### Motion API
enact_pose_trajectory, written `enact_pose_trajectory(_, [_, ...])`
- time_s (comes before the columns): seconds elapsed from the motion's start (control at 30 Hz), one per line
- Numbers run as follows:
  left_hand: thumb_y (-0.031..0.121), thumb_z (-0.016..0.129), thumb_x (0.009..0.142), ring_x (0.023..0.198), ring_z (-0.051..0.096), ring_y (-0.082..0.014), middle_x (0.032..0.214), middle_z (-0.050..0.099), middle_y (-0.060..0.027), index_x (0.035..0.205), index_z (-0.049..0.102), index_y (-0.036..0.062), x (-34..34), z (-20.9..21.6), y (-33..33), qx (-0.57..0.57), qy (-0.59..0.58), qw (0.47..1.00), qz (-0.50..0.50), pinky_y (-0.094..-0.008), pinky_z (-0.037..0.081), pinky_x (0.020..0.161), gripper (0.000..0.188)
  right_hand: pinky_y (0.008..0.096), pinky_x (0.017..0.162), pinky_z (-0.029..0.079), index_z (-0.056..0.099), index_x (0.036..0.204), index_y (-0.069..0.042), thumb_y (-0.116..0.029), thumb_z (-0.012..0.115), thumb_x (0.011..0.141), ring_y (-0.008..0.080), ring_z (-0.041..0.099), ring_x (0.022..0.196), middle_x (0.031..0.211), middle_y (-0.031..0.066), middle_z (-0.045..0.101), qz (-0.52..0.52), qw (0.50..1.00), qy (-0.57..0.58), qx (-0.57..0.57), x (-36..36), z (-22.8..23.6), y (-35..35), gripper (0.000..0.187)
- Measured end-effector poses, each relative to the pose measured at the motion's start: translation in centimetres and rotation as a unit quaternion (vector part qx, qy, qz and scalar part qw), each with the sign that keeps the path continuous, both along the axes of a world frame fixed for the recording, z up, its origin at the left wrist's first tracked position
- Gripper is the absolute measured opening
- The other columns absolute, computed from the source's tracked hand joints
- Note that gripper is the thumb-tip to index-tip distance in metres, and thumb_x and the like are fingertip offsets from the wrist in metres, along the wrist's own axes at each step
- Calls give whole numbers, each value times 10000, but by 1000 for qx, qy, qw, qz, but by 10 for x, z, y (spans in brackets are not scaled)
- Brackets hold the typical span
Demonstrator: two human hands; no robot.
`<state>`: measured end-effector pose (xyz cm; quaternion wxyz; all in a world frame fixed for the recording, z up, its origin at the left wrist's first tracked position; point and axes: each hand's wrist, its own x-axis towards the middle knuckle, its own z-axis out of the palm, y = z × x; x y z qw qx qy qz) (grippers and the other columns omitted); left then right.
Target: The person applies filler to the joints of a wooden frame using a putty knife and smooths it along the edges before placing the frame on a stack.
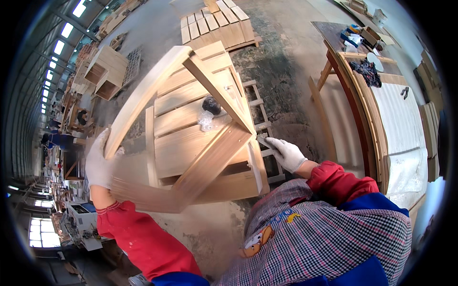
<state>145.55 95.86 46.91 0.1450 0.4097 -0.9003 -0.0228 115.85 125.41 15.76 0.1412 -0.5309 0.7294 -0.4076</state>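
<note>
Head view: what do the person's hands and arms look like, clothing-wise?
Left hand and right hand both wear white gloves. Red sleeves with gathered cuffs follow, gloves ending short of them; blue cloth shows higher up.

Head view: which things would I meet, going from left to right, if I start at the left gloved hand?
Left gloved hand, dark rounded object, right gloved hand, dark crumpled bundle, small dark tool.
</note>
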Motion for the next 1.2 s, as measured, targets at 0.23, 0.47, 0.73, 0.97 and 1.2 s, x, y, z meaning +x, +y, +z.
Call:
enact_pose_trajectory(0.23, [128, 660, 714, 1112, 540, -225, 1213, 558, -151, 1237, 512, 2, 6, -3, -27, 25, 19, 999, -15, -292, 390, 958, 558, 384, 836, 474, 486, 1237, -93, -84, 498, 847, 332, 562, 977, 1118, 158, 569, -19, 997, -45, -56, 8, -6, -14, 391])
enact_pose_trajectory(0.47, [110, 641, 726, 1100, 543, -219, 1208, 560, -150, 1241, 502, -12, -1, 0, -26, 39, 18, 999, -21, -288, 393, 948, 547, 374, 833, 475, 497, 1211, -81, -52, 498, 838, 333, 563, 976, 1093, 157, 576, -34, 995, -39, -81, 6, -24, -22, 374])
enact_pose_trajectory(0.73, [93, 647, 728, 1104, 540, -209, 1207, 563, -150, 1236, 504, -19, -2, 0, -31, 50, 9, 999, -4, -286, 396, 946, 539, 370, 843, 470, 501, 1206, -74, -42, 505, 835, 337, 563, 981, 1103, 169, 572, -33, 993, -77, -88, 9, -24, -22, 372])
enact_pose_trajectory(0.97, [103, 648, 730, 1104, 545, -207, 1209, 564, -149, 1234, 510, -6, -5, 0, -28, 33, 14, 999, 3, -285, 398, 946, 533, 362, 856, 468, 512, 1192, -70, -31, 506, 831, 330, 562, 998, 1100, 161, 576, -41, 992, -80, -90, 11, -17, -23, 363])
enact_pose_trajectory(1.2, [147, 664, 733, 1104, 548, -225, 1209, 562, -152, 1228, 518, 1, 8, -2, -34, -5, 3, 999, -40, -288, 390, 956, 536, 367, 811, 478, 528, 1176, -70, -34, 514, 824, 334, 576, 946, 1033, 166, 586, -42, 993, -62, -88, 15, -19, -18, 354])
